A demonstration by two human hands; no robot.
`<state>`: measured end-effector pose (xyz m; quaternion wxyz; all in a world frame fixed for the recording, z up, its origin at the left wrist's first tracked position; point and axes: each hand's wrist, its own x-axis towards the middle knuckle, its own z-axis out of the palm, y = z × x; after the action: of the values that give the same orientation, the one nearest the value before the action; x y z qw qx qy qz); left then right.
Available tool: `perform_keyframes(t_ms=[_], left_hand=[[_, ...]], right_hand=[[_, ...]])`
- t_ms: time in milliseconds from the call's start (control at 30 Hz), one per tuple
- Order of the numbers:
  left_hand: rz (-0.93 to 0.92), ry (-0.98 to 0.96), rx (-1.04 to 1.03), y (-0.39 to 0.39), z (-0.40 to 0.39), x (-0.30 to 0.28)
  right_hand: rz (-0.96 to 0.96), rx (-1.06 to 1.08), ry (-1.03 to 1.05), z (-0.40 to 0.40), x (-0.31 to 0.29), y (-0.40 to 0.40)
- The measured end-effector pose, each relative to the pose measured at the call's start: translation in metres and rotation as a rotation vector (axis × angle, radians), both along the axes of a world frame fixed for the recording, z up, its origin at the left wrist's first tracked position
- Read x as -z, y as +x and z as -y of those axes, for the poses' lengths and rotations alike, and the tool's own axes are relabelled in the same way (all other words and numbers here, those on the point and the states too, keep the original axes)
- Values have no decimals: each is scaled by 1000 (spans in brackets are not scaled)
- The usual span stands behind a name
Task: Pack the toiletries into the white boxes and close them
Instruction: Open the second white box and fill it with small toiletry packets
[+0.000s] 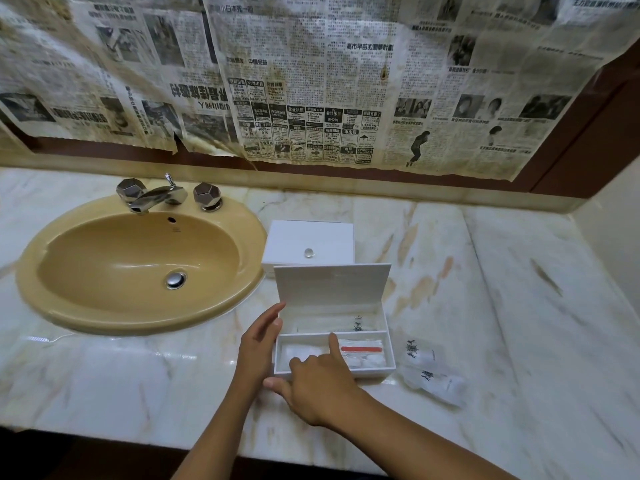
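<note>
The open white box (334,327) stood on the marble table (485,306), lid upright, packets in its compartments. The left hand (258,344) lay flat against its left wall, fingers straight. The right hand (317,382) pointed its forefinger into the front compartment, holding nothing. A closed box (308,245) stood behind; two sachets (431,374) lay right; the sink (138,265) left.
</note>
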<state>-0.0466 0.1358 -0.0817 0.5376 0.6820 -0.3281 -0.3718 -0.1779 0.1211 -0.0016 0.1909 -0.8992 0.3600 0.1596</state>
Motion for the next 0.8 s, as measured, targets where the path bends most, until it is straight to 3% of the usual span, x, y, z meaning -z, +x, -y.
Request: perform_keyframes(t_ms=[233,333,433,500,600,800], left_hand=[[-1,1,-4,-1,0,-1],[17,5,-6,0,0,0],[11,14,-11,0,0,-1],[8,18,-13,-1,0,-1],[-4,19,-20,-3,0,-1],[-17,34,-26,-3,0,-2]], right_hand=[[95,39,-11,2,8,-4],[380,141,-77,16,4,-13],[784,427,-222,42,-1,-30],[878,619,-271,59,-4,-49],[752,778,-342,79,0,-78],[-21,672,-22,95,19,-122]])
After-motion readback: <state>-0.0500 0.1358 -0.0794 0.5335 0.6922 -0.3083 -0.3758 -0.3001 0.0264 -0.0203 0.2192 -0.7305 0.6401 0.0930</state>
